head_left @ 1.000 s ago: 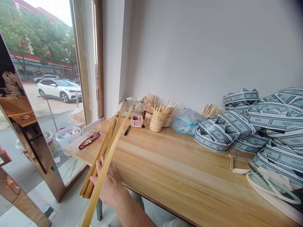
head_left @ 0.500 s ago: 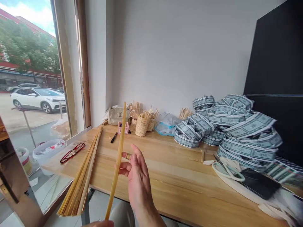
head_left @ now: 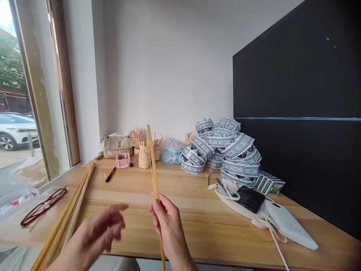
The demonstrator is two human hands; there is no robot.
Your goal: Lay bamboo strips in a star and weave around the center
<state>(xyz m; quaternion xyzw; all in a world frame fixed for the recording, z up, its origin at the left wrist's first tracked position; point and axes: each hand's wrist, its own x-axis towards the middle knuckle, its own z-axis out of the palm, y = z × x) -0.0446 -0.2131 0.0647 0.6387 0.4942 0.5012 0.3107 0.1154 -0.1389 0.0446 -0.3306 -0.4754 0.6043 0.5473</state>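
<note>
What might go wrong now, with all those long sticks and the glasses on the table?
The strip's thin edge might scratch the right hand gripping it.

The bundle of strips seems to stick out past the near edge of the table, so a bump from the left hand, which is close by, might knock it down.

The red glasses lie beside that bundle, so sliding strips might push them.

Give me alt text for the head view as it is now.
The right hand grips a thin yellow strip nearly upright at a wooden table; the blurred left hand looks empty. A bundle of strips lies at left, patterned bands piled at right.
</note>
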